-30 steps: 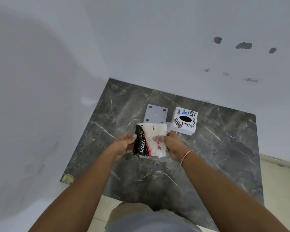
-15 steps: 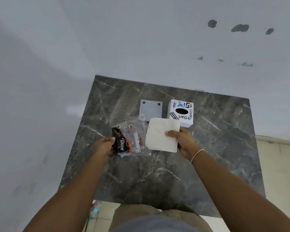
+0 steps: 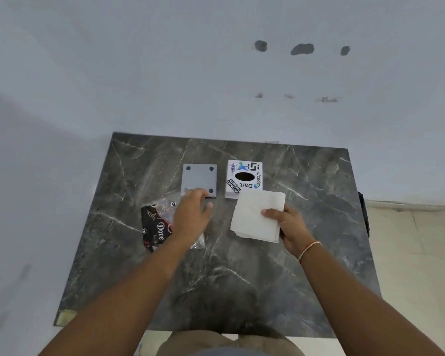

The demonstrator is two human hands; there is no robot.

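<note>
White tissue stack (image 3: 254,217) is pinched in the right hand (image 3: 290,224), just in front of the stickered tissue box (image 3: 244,179). Left hand (image 3: 192,214), fingers loose and holding nothing, reaches onto the grey plate (image 3: 201,177) beside the Dove wrapper (image 3: 156,227). Looks like refill time, so next is probably getting a proper grip on that plate.

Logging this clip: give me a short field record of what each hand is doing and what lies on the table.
left hand: reaches forward above the wrapper, fingertips at the near edge of the grey plate
right hand: grips the napkins, a white stack
wrapper: clear and black plastic, lying on the table
box: white, stickers and an oval hole on top, just right of the grey plate
table: dark marble
</note>
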